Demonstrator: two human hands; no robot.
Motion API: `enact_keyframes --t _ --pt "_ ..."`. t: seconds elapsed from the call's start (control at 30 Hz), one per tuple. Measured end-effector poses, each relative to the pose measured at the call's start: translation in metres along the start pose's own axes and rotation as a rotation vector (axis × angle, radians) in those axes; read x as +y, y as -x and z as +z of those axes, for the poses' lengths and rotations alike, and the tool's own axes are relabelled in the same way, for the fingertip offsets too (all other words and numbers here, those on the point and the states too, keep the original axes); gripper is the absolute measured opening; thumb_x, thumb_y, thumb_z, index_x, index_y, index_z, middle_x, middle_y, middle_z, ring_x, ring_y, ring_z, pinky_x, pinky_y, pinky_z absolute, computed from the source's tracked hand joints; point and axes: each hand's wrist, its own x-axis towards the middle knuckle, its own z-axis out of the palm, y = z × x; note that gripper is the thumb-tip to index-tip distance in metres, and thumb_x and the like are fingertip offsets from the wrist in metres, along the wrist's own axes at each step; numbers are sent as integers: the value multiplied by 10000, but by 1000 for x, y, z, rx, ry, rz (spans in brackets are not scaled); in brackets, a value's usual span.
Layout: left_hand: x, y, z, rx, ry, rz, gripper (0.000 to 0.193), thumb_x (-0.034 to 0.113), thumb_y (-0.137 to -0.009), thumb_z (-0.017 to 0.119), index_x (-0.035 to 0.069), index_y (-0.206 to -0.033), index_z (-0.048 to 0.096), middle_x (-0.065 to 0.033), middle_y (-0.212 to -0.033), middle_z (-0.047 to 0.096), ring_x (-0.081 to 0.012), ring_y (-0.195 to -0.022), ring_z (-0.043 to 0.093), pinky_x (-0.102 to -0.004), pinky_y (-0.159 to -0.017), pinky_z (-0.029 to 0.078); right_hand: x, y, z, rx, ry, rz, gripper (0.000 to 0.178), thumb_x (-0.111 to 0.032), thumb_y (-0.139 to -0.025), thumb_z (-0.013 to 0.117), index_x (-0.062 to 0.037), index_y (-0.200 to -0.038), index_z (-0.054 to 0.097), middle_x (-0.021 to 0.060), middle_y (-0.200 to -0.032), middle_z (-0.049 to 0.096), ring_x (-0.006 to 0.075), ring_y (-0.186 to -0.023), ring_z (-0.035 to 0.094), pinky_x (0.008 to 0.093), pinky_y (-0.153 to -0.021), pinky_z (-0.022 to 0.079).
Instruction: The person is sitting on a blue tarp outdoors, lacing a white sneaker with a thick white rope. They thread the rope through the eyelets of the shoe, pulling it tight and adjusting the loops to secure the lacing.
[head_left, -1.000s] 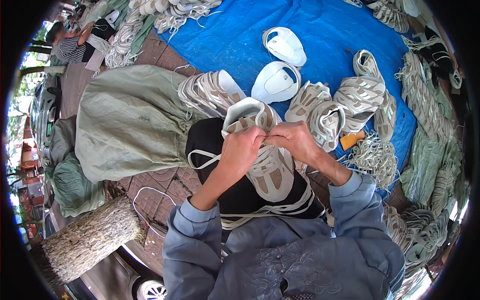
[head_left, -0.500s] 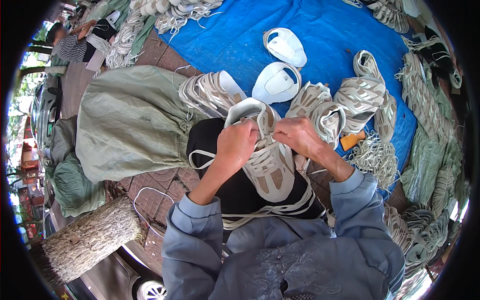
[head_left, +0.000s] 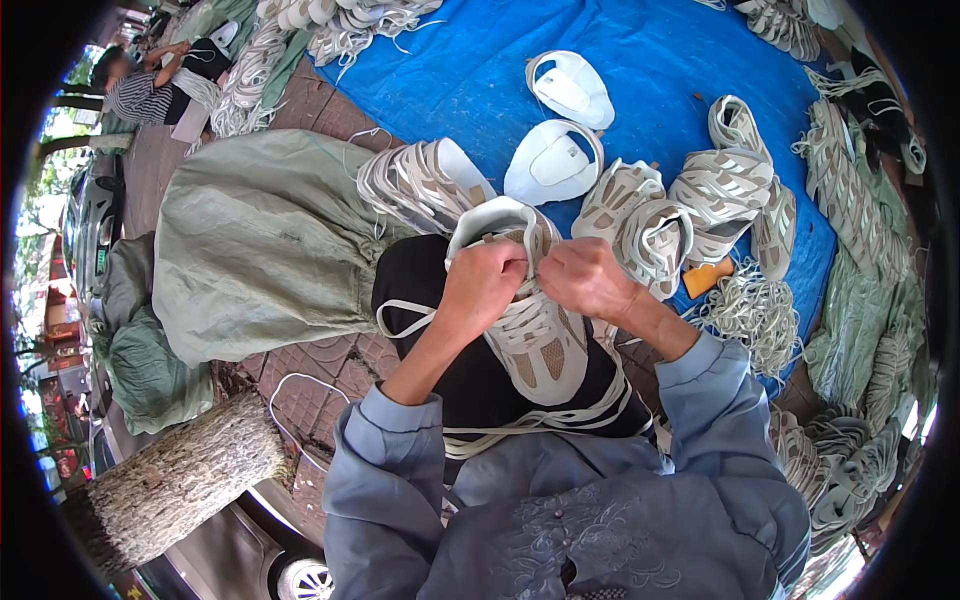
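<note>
A beige and white shoe upper (head_left: pixel 545 362), laced down its front, rests on the black pad (head_left: pixel 405 270) across my lap, its toe toward me. My left hand (head_left: pixel 487 285) is closed in a pinch at the left of its collar, with the shoelace (head_left: pixel 408 303) looping out beside the wrist. Close by on the right, my right hand (head_left: pixel 585 275) is curled shut at the top eyelets, apparently on the lace too; the fingertips of both are mostly hidden. More white laces lie across the pad near my waist.
Ahead lies a blue tarp (head_left: pixel 450 90) with white insole-shaped pieces (head_left: pixel 553 163), shoe uppers (head_left: pixel 720 195), a heap of laces (head_left: pixel 750 315) and an orange block (head_left: pixel 706 277). Left are a stuffed sack (head_left: pixel 260 250) and a tree trunk (head_left: pixel 180 480). Another person (head_left: pixel 145 95) sits far left.
Both hands have drawn closer together over the shoe's top eyelets, the left shifting slightly right. The shoe stays in place on the pad.
</note>
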Motion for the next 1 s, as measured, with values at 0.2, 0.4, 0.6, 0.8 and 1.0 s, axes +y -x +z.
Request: enact_keyframes --t 0.2,0.4,0.6,0.8,1.0 --pt "0 -12 8 -61 -313 109 86 75 -708 524 36 -650 574 -168 -622 572 -326 -613 576 -403 -574 454 8 6 6 -46 -437 377 101 -38 -630 635 -49 -685 551 49 -620 540 204 -605 551 308 -549 438" --pt "0 -4 -8 -87 -567 294 53 72 -705 542 20 -698 540 -158 -571 554 -317 -565 576 -380 -481 451 2 -2 -4 -98 -745 642 131 -9 -626 648 -14 -729 568 57 -661 537 132 -629 544 255 -576 433" --pt "-20 30 -65 120 -12 -23 63 44 -776 539 -10 -796 563 -7 -551 477 -81 -425 407 -242 -393 333 -5 -7 -4 52 -534 325 131 -30 -620 675 -36 -709 579 50 -680 546 171 -613 547 257 -558 442" --pt "-16 57 -45 -113 1219 -406 95 49 -805 535 -16 -852 587 -6 -636 496 -51 -462 400 -198 -407 300 -70 -28 19 -88 -425 268 203 -64 -649 654 -35 -828 563 69 -789 576 225 -709 592 303 -601 492" --pt "-20 54 -43 -61 1270 -224 103 66 -802 556 -4 -864 598 -49 -757 551 -84 -566 474 -210 -504 373 -57 -40 24 -20 -574 169 108 -78 -687 631 -16 -772 611 79 -723 599 193 -593 595 296 -491 464"
